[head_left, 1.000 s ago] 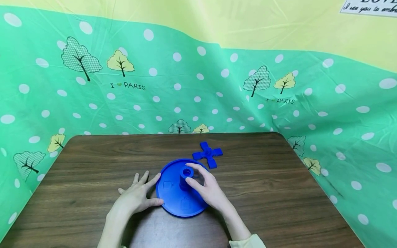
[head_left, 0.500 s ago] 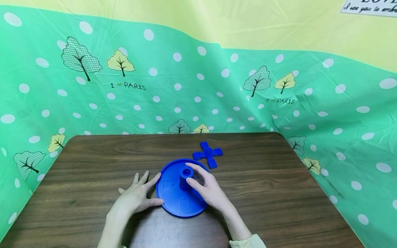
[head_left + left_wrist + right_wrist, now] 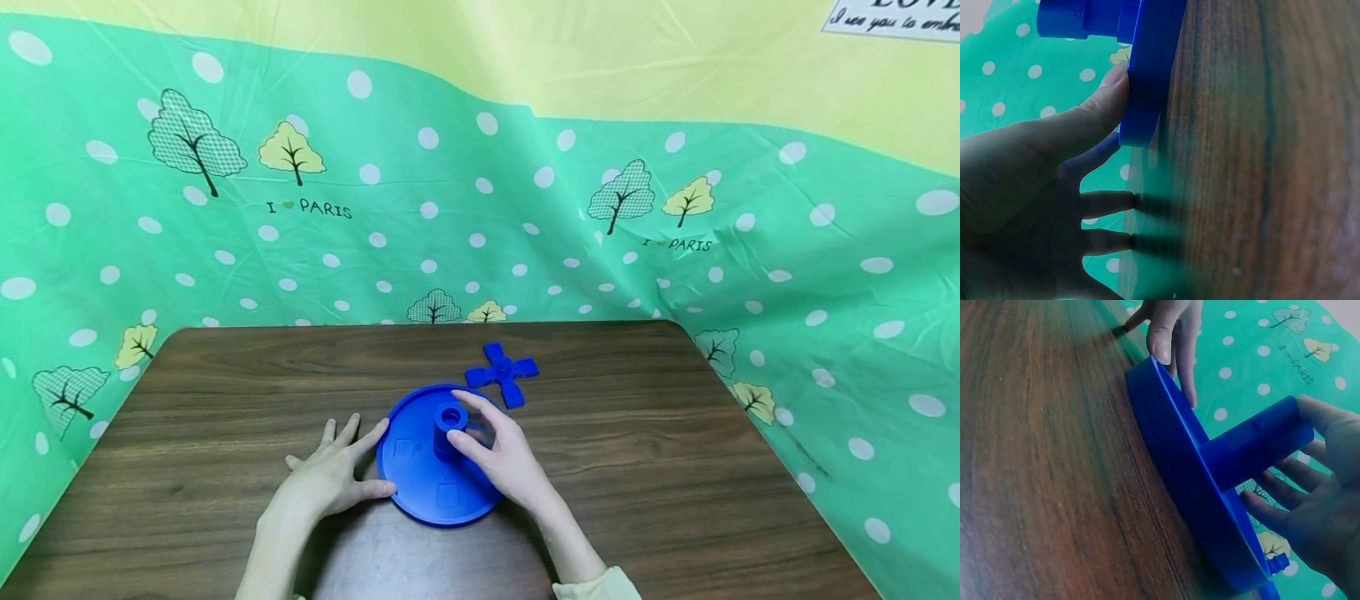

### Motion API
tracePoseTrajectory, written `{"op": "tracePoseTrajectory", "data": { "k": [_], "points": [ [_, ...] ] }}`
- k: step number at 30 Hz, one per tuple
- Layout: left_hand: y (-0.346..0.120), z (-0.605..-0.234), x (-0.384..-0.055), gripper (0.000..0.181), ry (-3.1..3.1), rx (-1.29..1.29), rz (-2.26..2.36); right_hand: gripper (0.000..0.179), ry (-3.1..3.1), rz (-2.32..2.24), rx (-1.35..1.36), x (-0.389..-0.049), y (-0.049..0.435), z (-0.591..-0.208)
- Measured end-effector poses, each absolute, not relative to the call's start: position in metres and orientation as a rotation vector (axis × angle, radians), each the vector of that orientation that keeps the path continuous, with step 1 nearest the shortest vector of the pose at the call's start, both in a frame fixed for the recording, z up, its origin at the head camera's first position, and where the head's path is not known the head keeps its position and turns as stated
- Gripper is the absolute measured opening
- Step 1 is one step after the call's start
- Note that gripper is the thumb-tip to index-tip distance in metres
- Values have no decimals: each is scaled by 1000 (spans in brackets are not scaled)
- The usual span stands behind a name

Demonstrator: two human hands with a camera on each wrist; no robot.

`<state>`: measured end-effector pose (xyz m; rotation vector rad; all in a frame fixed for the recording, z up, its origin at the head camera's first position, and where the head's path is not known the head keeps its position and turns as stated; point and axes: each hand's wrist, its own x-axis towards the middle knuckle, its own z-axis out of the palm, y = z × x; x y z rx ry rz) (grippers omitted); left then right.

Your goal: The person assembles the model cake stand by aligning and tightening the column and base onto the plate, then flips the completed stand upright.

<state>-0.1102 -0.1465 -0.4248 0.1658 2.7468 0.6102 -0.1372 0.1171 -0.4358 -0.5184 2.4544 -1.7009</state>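
Observation:
A round blue disc (image 3: 412, 496) with a raised rim lies flat on the table in the head view. At its middle stands a blue hollow post (image 3: 442, 443), upright. My left hand (image 3: 322, 479) spreads its fingers at the disc's left side, thumb and forefinger touching the rim. In the left wrist view the thumb (image 3: 1110, 94) presses the rim, other fingers stretched toward the table. My right hand (image 3: 510, 458) holds the post near its top, thumb on the near side. The right wrist view shows the fingers (image 3: 1288, 494) curved behind the post; their exact contact is partly hidden.
A blue four-armed cross piece (image 3: 504, 371) lies just behind the disc, to the right. Brown wood-grain table (image 3: 225, 400) surrounds these parts. A green and yellow printed cloth (image 3: 480, 208) hangs behind the table and along its sides.
My right forefinger has shifted slightly back and the thumb slightly left at the post's top. The left hand, disc and cross piece look the same.

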Motion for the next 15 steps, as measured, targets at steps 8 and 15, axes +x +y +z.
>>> {"op": "tracePoseTrajectory", "data": {
  "k": [8,15],
  "points": [
    [-146,-425,-110,95,2741,162,608,45,2475,-1663,-523,-136,116,-436],
    [-146,-425,-111,95,2735,159,594,41,2473,-1683,-488,-136,114,-436]
  ]
}}
